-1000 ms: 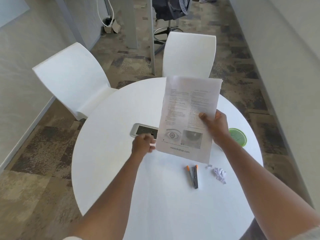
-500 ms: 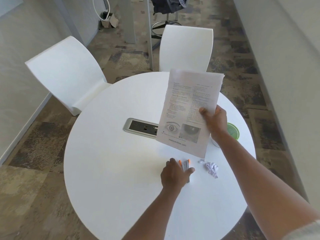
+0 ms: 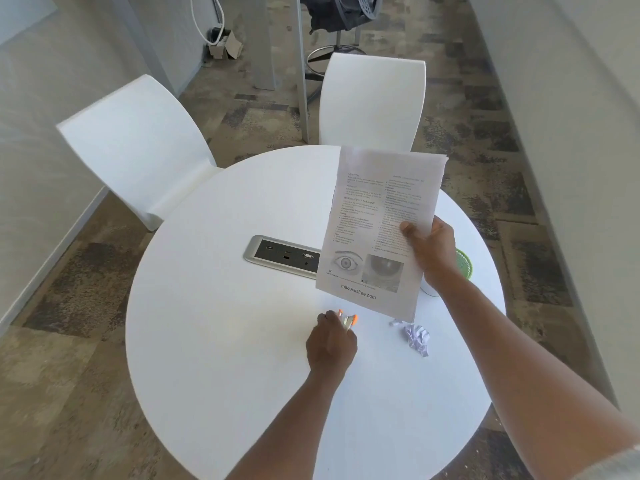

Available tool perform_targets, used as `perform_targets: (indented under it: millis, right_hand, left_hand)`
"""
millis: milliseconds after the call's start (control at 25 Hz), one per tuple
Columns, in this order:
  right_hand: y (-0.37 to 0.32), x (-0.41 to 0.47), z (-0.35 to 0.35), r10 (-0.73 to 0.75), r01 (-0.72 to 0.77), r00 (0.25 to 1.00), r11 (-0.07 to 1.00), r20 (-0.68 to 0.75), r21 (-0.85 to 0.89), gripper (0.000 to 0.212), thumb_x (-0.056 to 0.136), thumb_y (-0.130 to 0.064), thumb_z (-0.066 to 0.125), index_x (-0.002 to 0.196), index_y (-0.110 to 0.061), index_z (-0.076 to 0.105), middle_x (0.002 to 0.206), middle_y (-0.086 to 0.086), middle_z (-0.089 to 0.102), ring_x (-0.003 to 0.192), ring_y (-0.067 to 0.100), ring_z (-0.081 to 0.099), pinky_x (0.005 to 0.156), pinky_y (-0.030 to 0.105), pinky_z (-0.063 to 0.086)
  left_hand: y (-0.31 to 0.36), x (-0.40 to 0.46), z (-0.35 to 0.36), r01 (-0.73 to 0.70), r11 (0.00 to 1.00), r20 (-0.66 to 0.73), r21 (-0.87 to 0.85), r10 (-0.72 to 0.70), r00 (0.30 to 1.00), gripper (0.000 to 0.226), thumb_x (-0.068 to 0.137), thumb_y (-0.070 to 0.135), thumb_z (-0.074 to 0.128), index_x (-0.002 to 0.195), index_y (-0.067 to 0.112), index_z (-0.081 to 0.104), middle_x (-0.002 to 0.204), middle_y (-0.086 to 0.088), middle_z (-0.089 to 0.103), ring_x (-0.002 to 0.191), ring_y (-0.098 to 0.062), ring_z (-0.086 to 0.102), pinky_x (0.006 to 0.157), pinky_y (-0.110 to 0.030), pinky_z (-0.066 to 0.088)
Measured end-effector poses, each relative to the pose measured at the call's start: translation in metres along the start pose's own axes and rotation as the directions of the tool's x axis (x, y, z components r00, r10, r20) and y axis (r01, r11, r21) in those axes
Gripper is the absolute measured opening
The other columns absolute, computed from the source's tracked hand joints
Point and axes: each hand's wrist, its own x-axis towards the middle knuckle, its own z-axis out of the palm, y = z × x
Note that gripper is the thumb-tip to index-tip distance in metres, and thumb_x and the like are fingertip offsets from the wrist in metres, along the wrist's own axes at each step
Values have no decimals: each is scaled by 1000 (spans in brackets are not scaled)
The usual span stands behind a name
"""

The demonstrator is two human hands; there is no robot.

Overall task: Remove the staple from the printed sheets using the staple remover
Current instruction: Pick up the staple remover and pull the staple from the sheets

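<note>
My right hand [image 3: 429,249] holds the printed sheets [image 3: 375,220] upright above the round white table [image 3: 225,341], thumb on the right half of the front page. The page shows text, two eye pictures and a web address at the bottom. The staple itself is too small to make out. Below the sheets, my left hand [image 3: 330,342] is closed around the staple remover [image 3: 348,320]; its orange tips stick out past my fingers, just above the tabletop.
A crumpled white paper ball [image 3: 417,337] lies right of my left hand. A silver power socket panel [image 3: 282,256] is set in the table's middle. A green-lidded white cup [image 3: 462,263] stands behind my right wrist. Two white chairs [image 3: 138,147] stand at the far side.
My left hand left the sheets' lower left corner, came down to the staple remover on the table and closed around it. My right hand kept the sheets raised.
</note>
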Motion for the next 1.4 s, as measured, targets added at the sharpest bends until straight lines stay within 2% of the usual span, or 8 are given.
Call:
perform_targets:
  millis: [120, 240, 360, 520, 720, 1000, 1200, 1400]
  right_hand:
    - [-3, -1, 0, -3, 3, 1000, 1000, 27, 7, 8, 87, -20, 71, 89, -27, 69, 92, 0, 76, 84, 24, 74, 78, 43, 61]
    - [-3, -4, -2, 2, -3, 996, 1000, 90, 15, 10, 88, -17, 72, 97, -21, 71, 94, 2, 76, 86, 26, 74, 77, 42, 61]
    - [3, -5, 0, 28, -30, 986, 1000, 163, 8, 18, 88, -16, 73, 106, -13, 71, 98, 9, 77, 88, 31, 74, 80, 47, 61]
    - [7, -10, 11, 50, -48, 974, 999, 220, -14, 14, 86, -14, 74, 100, -18, 72, 96, 9, 78, 86, 31, 75, 80, 50, 61]
    - [9, -16, 29, 57, -49, 951, 998, 305, -32, 21, 86, -13, 75, 106, -9, 72, 98, 11, 78, 89, 34, 74, 80, 47, 61]
    - [5, -31, 53, 88, -97, 911, 995, 404, 1, 21, 86, -10, 74, 106, -4, 71, 92, 9, 77, 78, 24, 73, 63, 31, 59]
    - [6, -36, 65, 117, -126, 885, 992, 451, -11, 12, 86, -11, 74, 97, -13, 72, 88, 4, 79, 79, 23, 75, 69, 35, 60]
    - [5, -34, 73, 137, -136, 849, 990, 511, -39, 20, 86, -13, 75, 105, -8, 72, 97, 11, 78, 87, 30, 75, 78, 42, 60]
  left_hand:
    - [-28, 15, -13, 24, 980, -24, -199, -29, 999, 27, 92, 31, 53, 102, 7, 56, 99, -10, 64, 94, -33, 64, 74, -37, 48]
    - [-65, 31, -37, 62, 883, 35, -466, -52, 998, 18, 91, 29, 60, 91, 11, 57, 80, 1, 70, 82, -25, 66, 73, -37, 52]
    - [-95, 47, -69, 142, 737, 131, -660, -74, 989, 17, 89, 27, 60, 98, 12, 60, 79, -2, 77, 69, -19, 64, 65, -32, 49]
    - [-116, 67, -110, 146, 543, 170, -827, -6, 985, 23, 84, 25, 59, 105, 15, 60, 85, -9, 73, 67, -22, 60, 59, -29, 45]
    - [-126, 89, -147, 152, 433, 194, -889, 53, 980, 24, 84, 27, 61, 104, 14, 62, 88, -10, 67, 62, -19, 55, 62, -29, 45]
    - [-125, 113, -172, 78, 437, 154, -896, 140, 978, 39, 100, 50, 46, 109, 17, 65, 77, -1, 59, 59, -13, 44, 56, -25, 35]
    - [-125, 124, -190, 55, 418, 143, -907, 183, 973, 40, 97, 51, 52, 106, 17, 70, 89, -3, 73, 64, -16, 57, 58, -25, 41]
    - [-133, 134, -200, 38, 458, 149, -888, 208, 967, 51, 90, 59, 55, 104, 14, 73, 92, -4, 74, 74, -21, 61, 64, -29, 45]
